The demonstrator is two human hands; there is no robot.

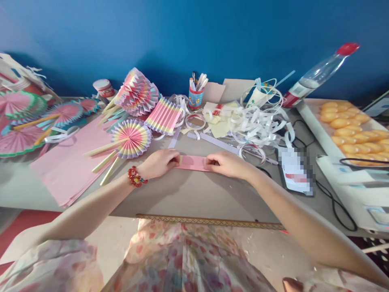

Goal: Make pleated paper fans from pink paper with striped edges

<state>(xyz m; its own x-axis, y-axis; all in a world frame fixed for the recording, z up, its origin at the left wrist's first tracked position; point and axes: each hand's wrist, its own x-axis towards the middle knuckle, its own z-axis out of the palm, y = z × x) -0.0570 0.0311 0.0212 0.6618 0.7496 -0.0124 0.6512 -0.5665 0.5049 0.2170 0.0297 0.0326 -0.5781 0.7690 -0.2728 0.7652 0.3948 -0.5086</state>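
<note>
A folded pink paper strip (192, 162) lies level near the middle of the grey table. My left hand (162, 163) pinches its left end, with a red bead bracelet on that wrist. At the right end, my right hand (226, 164) has its fingers closed on the same strip. Left of my left hand lies a round pleated paper fan (131, 138) with pale sticks. Behind the hands is a pleated pink and yellow paper piece (164, 116), beside a larger pleated bundle (137, 93).
Pink sheets (69, 162) lie at left. Curled white strips (255, 125), a pen cup (196, 97) and a tilted bottle (319, 77) stand behind. On the right are a phone (294, 170), a black cable (334, 202) and a tray (310, 117).
</note>
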